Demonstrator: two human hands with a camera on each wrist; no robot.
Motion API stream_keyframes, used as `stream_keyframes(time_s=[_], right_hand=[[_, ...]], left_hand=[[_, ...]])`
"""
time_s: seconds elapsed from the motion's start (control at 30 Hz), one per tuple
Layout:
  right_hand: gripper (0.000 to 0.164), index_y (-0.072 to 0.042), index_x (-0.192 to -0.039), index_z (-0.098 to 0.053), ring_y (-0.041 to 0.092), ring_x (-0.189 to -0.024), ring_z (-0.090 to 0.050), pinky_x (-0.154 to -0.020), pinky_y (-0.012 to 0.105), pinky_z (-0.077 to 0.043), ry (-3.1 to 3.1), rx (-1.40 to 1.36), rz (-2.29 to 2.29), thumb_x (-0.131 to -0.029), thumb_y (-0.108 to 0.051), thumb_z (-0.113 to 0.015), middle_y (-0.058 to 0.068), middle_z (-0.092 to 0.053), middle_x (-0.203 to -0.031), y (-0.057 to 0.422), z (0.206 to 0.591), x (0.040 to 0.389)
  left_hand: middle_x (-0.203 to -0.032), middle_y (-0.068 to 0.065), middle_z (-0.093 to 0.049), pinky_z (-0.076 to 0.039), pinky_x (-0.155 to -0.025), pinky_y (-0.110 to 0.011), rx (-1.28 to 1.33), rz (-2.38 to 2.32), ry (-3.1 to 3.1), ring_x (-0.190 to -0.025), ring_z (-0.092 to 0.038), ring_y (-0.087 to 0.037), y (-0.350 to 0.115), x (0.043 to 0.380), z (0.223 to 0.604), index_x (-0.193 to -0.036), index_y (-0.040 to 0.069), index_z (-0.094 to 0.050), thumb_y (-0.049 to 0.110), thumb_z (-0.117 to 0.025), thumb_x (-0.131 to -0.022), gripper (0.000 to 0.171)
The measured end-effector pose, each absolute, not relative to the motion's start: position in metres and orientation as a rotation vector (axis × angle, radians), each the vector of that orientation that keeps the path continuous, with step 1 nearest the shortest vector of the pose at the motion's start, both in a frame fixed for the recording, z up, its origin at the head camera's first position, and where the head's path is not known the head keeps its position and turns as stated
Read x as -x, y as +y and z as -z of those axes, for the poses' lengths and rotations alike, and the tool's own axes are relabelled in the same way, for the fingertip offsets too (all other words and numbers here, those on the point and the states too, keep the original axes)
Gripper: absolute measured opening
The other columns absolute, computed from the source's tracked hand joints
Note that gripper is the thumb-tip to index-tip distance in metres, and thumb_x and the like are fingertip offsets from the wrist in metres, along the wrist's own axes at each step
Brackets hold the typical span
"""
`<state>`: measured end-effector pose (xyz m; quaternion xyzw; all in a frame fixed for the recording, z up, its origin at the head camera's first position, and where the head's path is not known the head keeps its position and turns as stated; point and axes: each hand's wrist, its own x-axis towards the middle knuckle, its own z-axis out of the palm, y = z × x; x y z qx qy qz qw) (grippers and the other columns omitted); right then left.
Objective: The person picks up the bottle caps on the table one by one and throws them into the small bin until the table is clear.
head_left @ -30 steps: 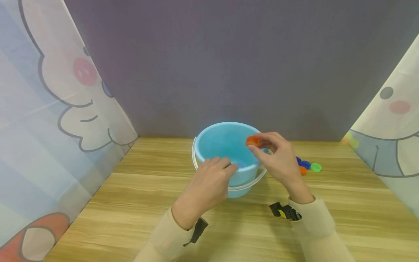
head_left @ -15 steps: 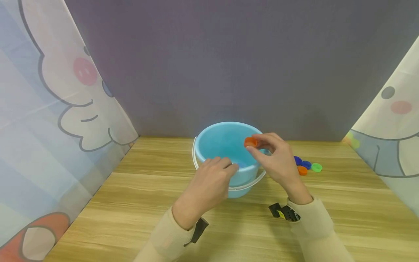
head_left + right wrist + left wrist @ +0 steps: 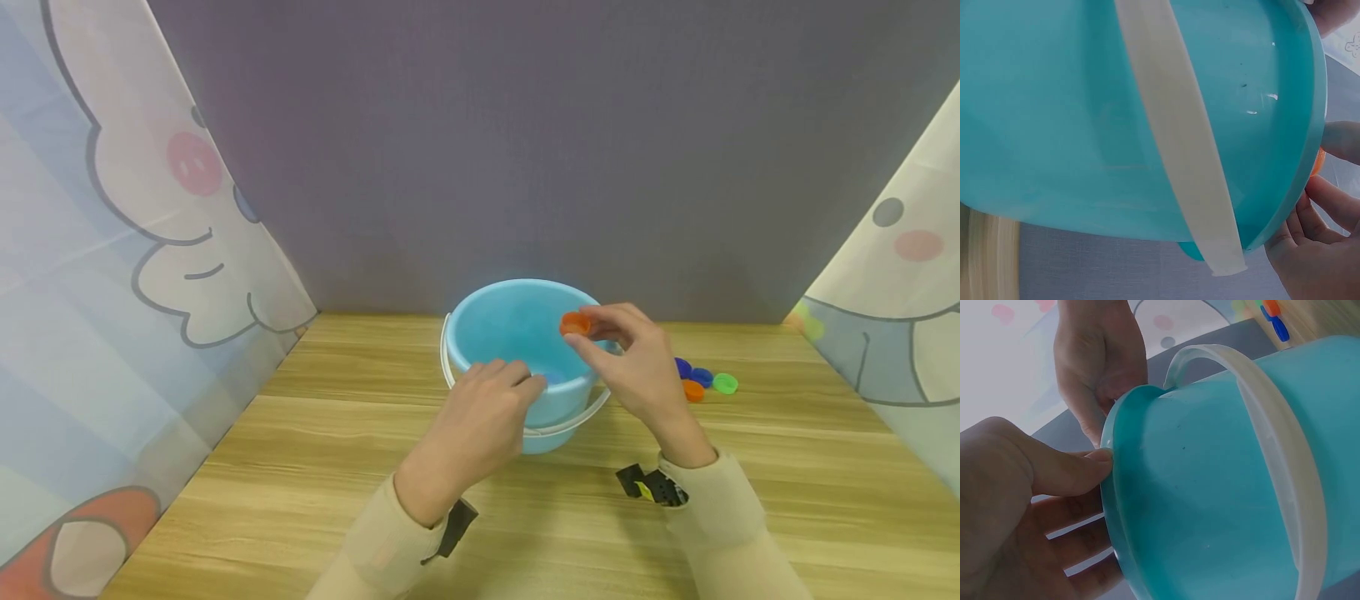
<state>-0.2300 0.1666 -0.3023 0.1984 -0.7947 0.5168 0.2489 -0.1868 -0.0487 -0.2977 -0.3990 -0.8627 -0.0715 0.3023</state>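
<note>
A light blue bucket (image 3: 517,321) with a white handle (image 3: 568,427) stands upright on the wooden table. My left hand (image 3: 480,417) grips its near rim, thumb outside and fingers over the edge, as the left wrist view shows. Over the right part of the bucket's mouth, my right hand (image 3: 637,367) pinches an orange bottle cap (image 3: 575,323) between thumb and fingertips. In the right wrist view the bucket's wall hides most of that orange cap (image 3: 1318,161). Something bluish lies at the bucket's bottom, partly hidden by my left hand.
Right of the bucket, several caps lie on the table (image 3: 360,467): blue caps (image 3: 702,377), an orange cap (image 3: 693,390) and a green cap (image 3: 725,383). A dark grey panel (image 3: 555,150) rises behind. Cartoon-printed curtains (image 3: 150,275) flank both sides.
My right hand, holding the orange cap, has shifted very slightly left over the bucket. The left hand stays on the rim, and the bucket has not moved.
</note>
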Motion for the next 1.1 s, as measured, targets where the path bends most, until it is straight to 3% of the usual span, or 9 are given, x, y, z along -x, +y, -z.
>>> stream_keyframes(time_s=[0.27,0.53,0.87,1.1], right_hand=[[0.033,0.001,-0.118,-0.071,0.017,-0.093,-0.064,-0.088,0.019,-0.051,-2.149,-0.528,-1.426,-0.087,-0.008,-0.079,0.010,-0.065,-0.106,0.1663,0.3024,0.2296],[0.033,0.002,-0.117,-0.071,0.031,-0.095,-0.064,-0.088,0.019,-0.051,-2.136,-0.538,-1.414,-0.086,-0.006,-0.079,0.007,-0.065,-0.107,0.1657,0.3025,0.2297],[0.033,0.002,-0.118,-0.071,0.030,-0.095,-0.064,-0.088,0.019,-0.051,-2.143,-0.537,-1.397,-0.086,-0.006,-0.079,0.008,-0.066,-0.107,0.1659,0.3012,0.2291],[0.033,0.003,-0.118,-0.071,0.018,-0.094,-0.064,-0.088,0.019,-0.051,-2.142,-0.542,-1.402,-0.087,-0.007,-0.079,0.008,-0.065,-0.108,0.1684,0.2996,0.2269]], left_hand=[[-0.079,0.001,-0.060,-0.039,-0.058,-0.027,1.053,0.187,-2.280,-0.065,-0.051,-0.018,-0.0490,0.1871,0.2981,-0.091,0.011,-0.068,-0.011,-0.066,-0.072,0.030],[-0.080,0.001,-0.061,-0.040,-0.058,-0.028,1.052,0.187,-2.274,-0.065,-0.051,-0.017,-0.0494,0.1868,0.2978,-0.093,0.010,-0.069,-0.012,-0.065,-0.071,0.031],[-0.076,0.001,-0.057,-0.038,-0.056,-0.027,1.048,0.192,-2.261,-0.063,-0.051,-0.017,-0.0494,0.1871,0.2976,-0.091,0.010,-0.069,-0.013,-0.064,-0.071,0.031],[-0.078,0.002,-0.058,-0.039,-0.057,-0.028,1.046,0.179,-2.263,-0.063,-0.051,-0.017,-0.0491,0.1872,0.2982,-0.091,0.010,-0.068,-0.012,-0.065,-0.071,0.031]])
